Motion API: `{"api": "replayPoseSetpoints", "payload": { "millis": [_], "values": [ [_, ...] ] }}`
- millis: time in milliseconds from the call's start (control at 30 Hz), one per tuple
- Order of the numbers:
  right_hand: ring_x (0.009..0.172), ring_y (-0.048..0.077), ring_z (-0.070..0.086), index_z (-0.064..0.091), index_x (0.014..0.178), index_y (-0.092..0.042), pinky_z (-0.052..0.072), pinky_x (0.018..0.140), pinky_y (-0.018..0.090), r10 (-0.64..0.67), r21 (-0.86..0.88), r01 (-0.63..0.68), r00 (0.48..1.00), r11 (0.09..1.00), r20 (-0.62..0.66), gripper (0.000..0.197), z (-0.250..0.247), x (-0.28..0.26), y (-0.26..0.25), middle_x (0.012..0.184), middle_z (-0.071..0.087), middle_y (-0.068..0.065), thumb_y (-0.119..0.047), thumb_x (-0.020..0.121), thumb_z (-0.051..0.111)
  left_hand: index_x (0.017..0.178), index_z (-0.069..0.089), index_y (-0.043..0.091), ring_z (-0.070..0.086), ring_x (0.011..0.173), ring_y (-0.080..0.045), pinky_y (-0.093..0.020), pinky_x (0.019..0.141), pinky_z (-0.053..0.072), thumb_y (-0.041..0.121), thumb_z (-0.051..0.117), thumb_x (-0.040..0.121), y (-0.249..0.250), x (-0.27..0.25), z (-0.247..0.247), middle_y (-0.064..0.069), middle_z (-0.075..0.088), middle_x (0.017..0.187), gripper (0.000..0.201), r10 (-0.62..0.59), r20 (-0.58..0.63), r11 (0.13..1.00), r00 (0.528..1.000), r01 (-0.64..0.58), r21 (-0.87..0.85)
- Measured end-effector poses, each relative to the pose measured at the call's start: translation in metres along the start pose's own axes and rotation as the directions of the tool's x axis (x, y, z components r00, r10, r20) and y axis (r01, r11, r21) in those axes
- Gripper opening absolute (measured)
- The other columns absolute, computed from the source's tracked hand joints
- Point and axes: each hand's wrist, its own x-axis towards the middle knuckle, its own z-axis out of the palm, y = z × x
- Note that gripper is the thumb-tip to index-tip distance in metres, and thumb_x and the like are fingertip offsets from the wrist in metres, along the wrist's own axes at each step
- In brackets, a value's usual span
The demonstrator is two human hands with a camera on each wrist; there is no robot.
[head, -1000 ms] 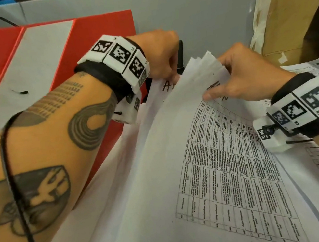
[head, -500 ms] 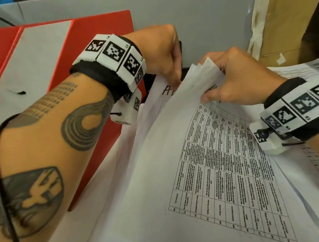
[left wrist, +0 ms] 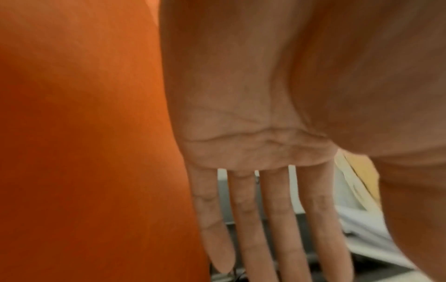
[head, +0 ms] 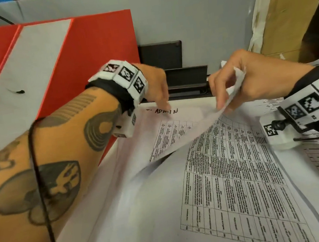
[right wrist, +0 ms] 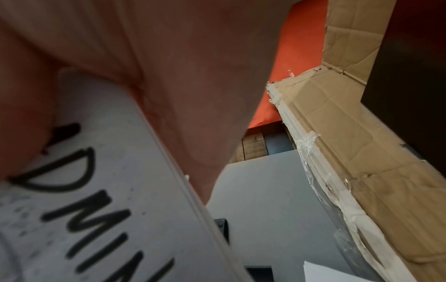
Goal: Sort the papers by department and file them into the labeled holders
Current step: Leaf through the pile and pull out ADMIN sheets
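Papers long axis ran away from us toward the holder.
Our right hand pinched the lifted sheets; our left hand, fingers straight, touched the ADMIN page before the black holder.

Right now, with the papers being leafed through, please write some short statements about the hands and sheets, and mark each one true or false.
1. The right hand pinches the lifted corner of a bundle of sheets. True.
2. The sheet uncovered underneath carries the handwritten word ADMIN. True.
3. The left hand is closed in a fist around a pen. False: its fingers are straight and hold nothing; the fingertips reach down to the ADMIN sheet.
4. The printed page in front shows a table of text. True.
5. The big board on the left is blue. False: it is red with grey panels.
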Motion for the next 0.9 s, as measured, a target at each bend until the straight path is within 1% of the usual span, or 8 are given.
{"api": "replayPoseSetpoints", "payload": {
  "millis": [100,267,400,567,667,733,800,900],
  "values": [
    [0.083,0.033,0.069,0.078,0.071,-0.006,0.056,0.079,0.045,-0.021,0.062,0.022,0.999,0.998,-0.025,0.025,-0.001,0.001,0.002,0.085,0.073,0.008,0.015,0.062,0.087,0.115,0.077,0.023,0.071,0.102,-0.022,-0.045,0.096,0.058,0.084,0.075,0.043,-0.009,0.025,0.021,0.004,0.075,0.11,0.094,-0.032,0.098,0.988,0.995,0.016,0.156],
    [0.082,0.023,0.074,0.08,0.071,-0.034,0.057,0.076,0.026,-0.04,0.049,0.04,0.999,0.998,0.002,0.043,0.002,0.003,-0.001,0.087,0.078,0.007,0.008,0.066,0.088,0.119,0.075,0.018,0.069,0.097,-0.017,-0.035,0.092,0.058,0.049,0.087,0.075,-0.012,0.027,0.025,0.004,0.074,0.107,0.056,-0.002,0.009,0.996,1.0,0.002,0.088],
    [0.08,0.023,0.075,0.081,0.079,-0.019,0.061,0.08,0.04,-0.011,0.028,0.013,0.999,1.0,-0.048,0.028,0.004,0.003,-0.001,0.086,0.079,0.007,0.006,0.069,0.089,0.101,0.074,0.017,0.065,0.071,-0.012,-0.024,0.06,0.049,0.044,0.086,0.078,-0.01,0.023,0.016,0.005,0.071,0.086,0.038,0.007,-0.17,0.999,0.985,0.0,0.044],
    [0.093,0.016,0.074,0.08,0.077,-0.033,0.059,0.086,0.039,0.009,0.009,-0.008,0.998,1.0,-0.058,0.032,0.01,0.004,-0.006,0.098,0.078,-0.001,-0.005,0.068,0.092,0.099,0.08,0.019,0.068,0.07,-0.011,-0.024,0.061,0.051,0.041,0.082,0.083,-0.003,0.005,-0.002,0.007,0.073,0.079,0.027,0.032,-0.162,0.999,0.986,-0.029,0.019],
    [0.121,0.001,0.062,0.08,0.076,-0.018,0.052,0.101,0.041,0.006,-0.026,-0.009,0.996,1.0,-0.093,0.021,0.014,0.008,-0.003,0.113,0.074,0.0,-0.008,0.065,0.094,0.09,0.082,0.024,0.066,0.069,-0.008,-0.028,0.067,0.056,0.041,0.079,0.086,0.007,-0.012,-0.019,0.01,0.075,0.074,0.018,0.12,-0.118,0.993,0.986,-0.119,0.014],
    [0.111,-0.003,0.066,0.078,0.074,-0.023,0.053,0.095,0.033,0.001,-0.017,-0.003,0.997,1.0,-0.081,0.026,0.016,0.008,-0.005,0.11,0.076,-0.001,-0.004,0.065,0.093,0.088,0.082,0.02,0.068,0.076,-0.014,-0.04,0.084,0.059,0.041,0.077,0.089,0.012,-0.021,-0.03,0.002,0.079,0.083,0.021,0.226,-0.069,0.953,0.972,-0.235,-0.192],
    [0.076,-0.004,0.067,0.071,0.072,-0.03,0.051,0.072,0.022,0.006,-0.005,-0.006,0.995,1.0,-0.104,0.037,0.015,0.007,-0.003,0.082,0.075,-0.012,-0.002,0.064,0.093,0.098,0.08,0.011,0.072,0.08,-0.021,-0.042,0.086,0.06,0.041,0.065,0.097,0.017,-0.031,-0.035,-0.01,0.08,0.094,0.033,0.329,-0.049,0.804,0.943,-0.307,-0.509],
    [0.064,-0.003,0.062,0.06,0.089,-0.024,0.045,0.059,0.015,0.014,-0.002,-0.014,0.991,1.0,-0.13,0.052,0.013,0.005,0.001,0.075,0.069,-0.016,0.0,0.059,0.096,0.119,0.07,0.008,0.077,0.081,-0.026,-0.042,0.085,0.061,0.043,0.04,0.109,0.011,-0.025,-0.028,-0.011,0.08,0.097,0.048,0.242,-0.036,0.618,0.97,-0.183,-0.765]
  ]
}}
